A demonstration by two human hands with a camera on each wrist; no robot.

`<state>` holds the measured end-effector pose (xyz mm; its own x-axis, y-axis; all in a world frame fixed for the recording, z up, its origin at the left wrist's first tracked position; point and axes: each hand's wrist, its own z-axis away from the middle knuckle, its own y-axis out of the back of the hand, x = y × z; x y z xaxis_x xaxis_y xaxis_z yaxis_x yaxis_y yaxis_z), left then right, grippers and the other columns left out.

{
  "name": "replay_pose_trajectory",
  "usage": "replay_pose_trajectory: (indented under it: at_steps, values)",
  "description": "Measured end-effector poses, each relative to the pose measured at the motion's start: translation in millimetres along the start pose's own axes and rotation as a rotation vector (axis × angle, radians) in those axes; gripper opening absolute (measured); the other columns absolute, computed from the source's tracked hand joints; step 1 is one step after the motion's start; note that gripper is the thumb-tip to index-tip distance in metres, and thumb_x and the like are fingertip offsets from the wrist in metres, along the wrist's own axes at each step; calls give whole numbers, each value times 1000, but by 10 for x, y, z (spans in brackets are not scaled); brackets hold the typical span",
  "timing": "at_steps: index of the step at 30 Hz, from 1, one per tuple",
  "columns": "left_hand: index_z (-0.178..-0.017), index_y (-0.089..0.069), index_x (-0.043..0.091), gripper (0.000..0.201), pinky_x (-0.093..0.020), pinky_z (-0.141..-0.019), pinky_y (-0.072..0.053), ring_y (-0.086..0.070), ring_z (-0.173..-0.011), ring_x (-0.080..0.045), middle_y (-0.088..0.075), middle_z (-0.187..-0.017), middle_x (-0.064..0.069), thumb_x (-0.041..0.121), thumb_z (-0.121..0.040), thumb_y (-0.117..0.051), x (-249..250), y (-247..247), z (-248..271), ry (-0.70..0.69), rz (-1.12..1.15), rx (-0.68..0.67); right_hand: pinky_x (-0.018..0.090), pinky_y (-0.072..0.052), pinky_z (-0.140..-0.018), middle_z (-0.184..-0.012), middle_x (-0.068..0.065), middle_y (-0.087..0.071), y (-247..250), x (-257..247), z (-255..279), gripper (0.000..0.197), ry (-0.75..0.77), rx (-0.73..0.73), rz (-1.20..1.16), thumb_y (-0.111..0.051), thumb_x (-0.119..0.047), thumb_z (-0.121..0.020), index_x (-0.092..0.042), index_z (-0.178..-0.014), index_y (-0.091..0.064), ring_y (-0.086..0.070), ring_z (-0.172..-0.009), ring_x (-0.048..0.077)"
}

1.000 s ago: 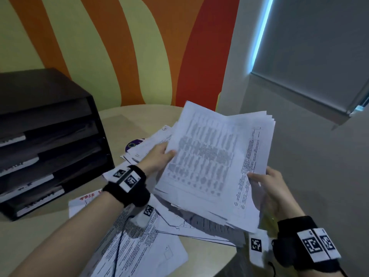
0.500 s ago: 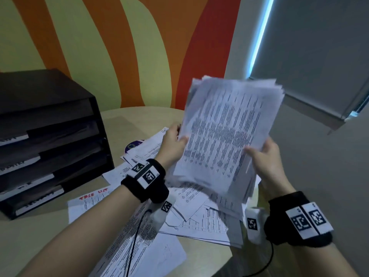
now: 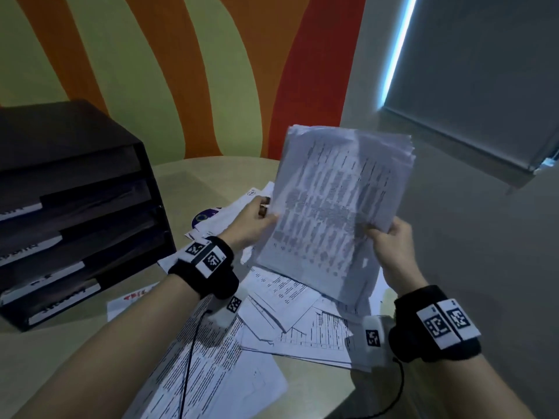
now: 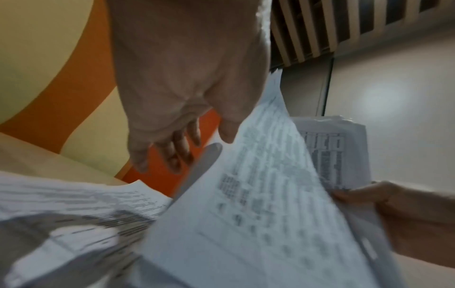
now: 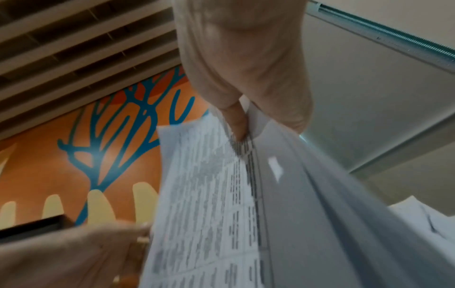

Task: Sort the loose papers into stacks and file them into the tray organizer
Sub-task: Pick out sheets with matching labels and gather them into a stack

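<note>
I hold a thick stack of printed papers nearly upright above the table. My right hand pinches its lower right corner, thumb on the front sheet. My left hand is at the stack's left edge; in the left wrist view its thumb touches the paper edge while the fingers stretch out beside it, not around the sheets. More loose papers lie scattered under the stack. The black tray organizer stands at the left, with sheets in its lower trays.
The round beige table stands against a striped orange and green wall. A purple disc peeks out from under the far papers. A large printed sheet lies under my left forearm. The table's edge curves close on the right.
The stack went from lying tilted over the pile to standing upright, then sank slightly. My left hand's fingers loosened from the stack's edge. My right hand kept its pinch.
</note>
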<state>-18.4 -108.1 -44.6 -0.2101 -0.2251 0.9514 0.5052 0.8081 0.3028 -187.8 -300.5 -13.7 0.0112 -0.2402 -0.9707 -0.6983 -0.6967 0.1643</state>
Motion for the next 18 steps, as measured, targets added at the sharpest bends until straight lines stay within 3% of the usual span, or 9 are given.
replay_pose_trajectory:
  at_steps: [2, 3, 6, 8, 10, 12, 14, 17, 18]
  values:
    - [-136, -42, 9, 46, -37, -83, -49, -58, -101, -20, -57, -103, 0, 30, -97, -57, -124, 93, -68, 81, -78, 80, 23, -51, -63, -81, -4, -65, 117, 35, -23, 17, -20, 76, -20, -57, 9, -87, -5, -92, -64, -61, -74, 11]
    - [-136, -41, 9, 50, -37, -87, -47, -57, -109, -23, -56, -111, -4, 32, -96, -59, -171, 149, -95, 119, -122, 123, 23, -49, -60, -81, -1, -64, 196, 56, -26, 14, -45, 105, -32, -58, 7, -88, -5, -92, -63, -60, -72, 10]
    - [-138, -35, 3, 66, -37, -94, -44, -51, -121, -31, -50, -133, -14, 33, -90, -68, -396, 362, -211, 229, -295, 207, 32, -46, -72, -86, 7, -62, 440, 242, -78, 16, -196, 146, -25, -56, 10, -87, -3, -96, -60, -59, -73, 18]
    - [-140, -32, -1, 80, -39, -91, -49, -55, -116, -33, -54, -131, -17, 36, -83, -75, -527, 459, -276, 302, -447, 212, 37, -45, -75, -92, 14, -64, 560, 432, -118, 17, -314, 107, 32, -56, 13, -86, 0, -97, -61, -59, -73, 23]
    - [-144, -24, -5, 95, -36, -87, -50, -58, -113, -32, -58, -127, -21, 38, -79, -78, -593, 487, -304, 373, -595, 168, 43, -47, -76, -97, 25, -66, 615, 596, -130, 14, -413, 63, 90, -58, 14, -85, 5, -96, -62, -61, -82, 32]
    - [-147, -16, -9, 105, -36, -90, -47, -56, -119, -32, -56, -130, -22, 40, -78, -79, -609, 487, -325, 425, -675, 103, 44, -47, -77, -93, 24, -65, 631, 707, -131, 14, -460, 45, 133, -60, 12, -86, 4, -96, -63, -61, -86, 34]
    - [-144, -25, -8, 102, -37, -91, -48, -57, -116, -32, -58, -126, -21, 42, -75, -81, -635, 503, -379, 447, -722, 61, 41, -45, -79, -93, 17, -63, 627, 775, -130, 17, -468, 40, 149, -60, 10, -86, 0, -100, -62, -59, -84, 31]
    - [-121, -53, 1, 62, -36, -70, -54, -65, -81, -28, -68, -91, -16, 31, -76, -83, -654, 523, -424, 429, -667, 30, 48, -47, -93, -92, 13, -62, 634, 814, -106, 19, -476, 37, 153, -60, 9, -88, -4, -103, -60, -58, -86, 30]
    - [-123, -54, 0, 56, -34, -69, -52, -64, -82, -27, -67, -93, -16, 25, -79, -80, -648, 538, -422, 404, -657, 46, 51, -45, -96, -91, 13, -62, 643, 823, -99, 19, -482, 34, 155, -59, 8, -89, -4, -102, -60, -58, -88, 31]
